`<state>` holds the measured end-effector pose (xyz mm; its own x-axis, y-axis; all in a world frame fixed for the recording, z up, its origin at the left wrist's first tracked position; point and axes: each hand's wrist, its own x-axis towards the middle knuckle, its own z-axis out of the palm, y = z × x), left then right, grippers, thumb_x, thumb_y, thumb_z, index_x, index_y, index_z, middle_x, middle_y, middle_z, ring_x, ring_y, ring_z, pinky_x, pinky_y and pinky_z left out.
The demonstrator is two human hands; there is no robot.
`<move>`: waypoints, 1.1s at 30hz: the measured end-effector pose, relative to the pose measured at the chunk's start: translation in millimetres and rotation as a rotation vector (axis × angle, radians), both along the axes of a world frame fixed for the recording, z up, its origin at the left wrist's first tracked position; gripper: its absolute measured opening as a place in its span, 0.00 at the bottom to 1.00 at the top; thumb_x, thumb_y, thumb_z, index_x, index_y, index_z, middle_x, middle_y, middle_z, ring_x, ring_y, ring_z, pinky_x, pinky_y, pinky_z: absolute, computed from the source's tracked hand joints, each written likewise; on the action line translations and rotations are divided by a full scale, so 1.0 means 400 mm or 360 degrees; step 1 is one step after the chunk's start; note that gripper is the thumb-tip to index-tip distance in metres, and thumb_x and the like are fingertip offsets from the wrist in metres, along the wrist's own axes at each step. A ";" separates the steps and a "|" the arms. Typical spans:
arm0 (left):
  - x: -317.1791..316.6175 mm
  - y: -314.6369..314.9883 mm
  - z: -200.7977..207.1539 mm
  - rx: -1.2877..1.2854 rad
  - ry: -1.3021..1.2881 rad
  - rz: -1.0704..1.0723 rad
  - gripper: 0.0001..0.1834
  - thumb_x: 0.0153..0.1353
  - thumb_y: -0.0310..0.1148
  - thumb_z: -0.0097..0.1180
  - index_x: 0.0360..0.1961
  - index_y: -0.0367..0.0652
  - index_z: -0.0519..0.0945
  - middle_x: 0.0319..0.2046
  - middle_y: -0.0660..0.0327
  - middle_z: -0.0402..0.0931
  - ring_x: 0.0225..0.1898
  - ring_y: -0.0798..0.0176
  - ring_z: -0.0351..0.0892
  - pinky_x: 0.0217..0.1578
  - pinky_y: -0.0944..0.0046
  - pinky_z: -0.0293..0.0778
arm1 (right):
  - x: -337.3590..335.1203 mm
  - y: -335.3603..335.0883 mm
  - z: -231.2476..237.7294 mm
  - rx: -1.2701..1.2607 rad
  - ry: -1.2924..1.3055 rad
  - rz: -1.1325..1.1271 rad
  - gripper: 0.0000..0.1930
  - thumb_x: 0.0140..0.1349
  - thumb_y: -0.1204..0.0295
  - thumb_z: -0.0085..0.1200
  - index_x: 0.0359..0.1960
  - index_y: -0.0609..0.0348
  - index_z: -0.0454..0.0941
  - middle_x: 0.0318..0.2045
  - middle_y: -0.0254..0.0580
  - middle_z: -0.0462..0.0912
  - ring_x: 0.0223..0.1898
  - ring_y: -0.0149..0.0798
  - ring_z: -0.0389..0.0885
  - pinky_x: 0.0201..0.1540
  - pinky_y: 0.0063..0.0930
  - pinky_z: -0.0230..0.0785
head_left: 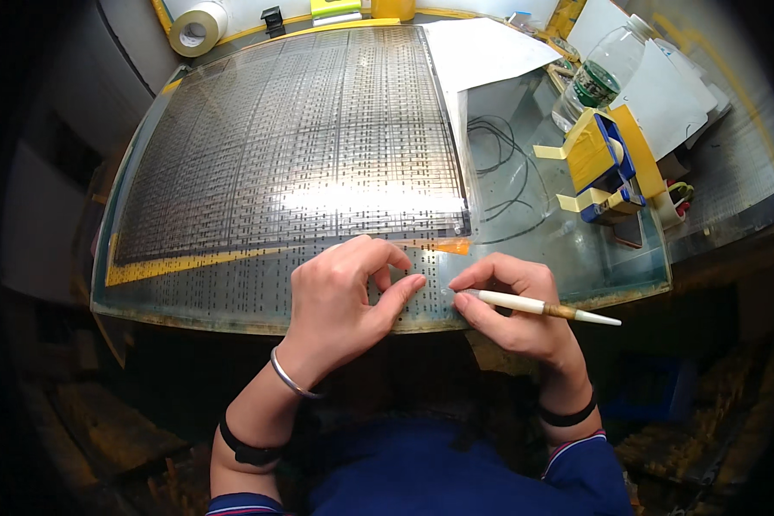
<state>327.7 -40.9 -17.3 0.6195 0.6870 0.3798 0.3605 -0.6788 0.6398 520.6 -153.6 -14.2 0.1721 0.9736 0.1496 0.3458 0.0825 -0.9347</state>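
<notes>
A large film sheet (pixel 267 146), patterned with rows of small dark dashes, lies on the glass-topped table (pixel 568 273). Over its near edge hovers or rests my left hand (pixel 344 288); its fingers are curved, with a gap between thumb and index finger, and nothing shows between them. To its right, my right hand (pixel 525 305) pinches a slim white pen-shaped tool (pixel 513 301) with a brownish section and a tapered rear end. The tool's working tip is at the fingertips, too small to make out. A dotted strip (pixel 417 279) shows beneath the glass or on it between my hands.
Two blue-and-yellow tape dispensers (pixel 598 163) stand at the right, near a plastic bottle (pixel 602 73). Thin dark cable (pixel 525 176) loops beside the film. White paper (pixel 486 52) lies at the back; a tape roll (pixel 198 29) sits far left. The table's front edge is close to my wrists.
</notes>
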 end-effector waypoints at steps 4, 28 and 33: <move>-0.002 0.003 -0.003 0.0060 -0.0011 -0.0013 0.10 0.52 0.34 0.74 0.30 0.44 0.84 0.19 0.66 0.74 0.18 0.70 0.69 0.19 0.67 0.61 | 0.004 0.007 -0.001 0.0090 -0.0108 0.0059 0.05 0.57 0.78 0.63 0.35 0.65 0.84 0.25 0.37 0.83 0.25 0.24 0.77 0.28 0.22 0.68; -0.003 0.004 -0.004 0.0059 -0.0092 -0.0038 0.10 0.51 0.32 0.74 0.29 0.43 0.84 0.19 0.64 0.73 0.20 0.65 0.73 0.22 0.65 0.66 | -0.023 -0.005 0.028 -0.0116 0.0302 -0.0149 0.05 0.64 0.77 0.63 0.37 0.67 0.83 0.25 0.34 0.84 0.28 0.21 0.77 0.30 0.18 0.69; -0.005 0.003 -0.007 0.0046 -0.0092 -0.0027 0.10 0.51 0.32 0.75 0.29 0.43 0.84 0.19 0.64 0.73 0.20 0.66 0.72 0.21 0.65 0.65 | -0.027 -0.008 0.029 -0.0195 0.0254 -0.0199 0.04 0.64 0.77 0.63 0.36 0.66 0.83 0.25 0.32 0.83 0.27 0.20 0.77 0.30 0.17 0.68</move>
<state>325.6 -39.8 -20.1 0.6075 0.6647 0.4348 0.3115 -0.7029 0.6394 510.0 -156.9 -2.5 0.3046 0.9525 -0.0075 0.1930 -0.0694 -0.9787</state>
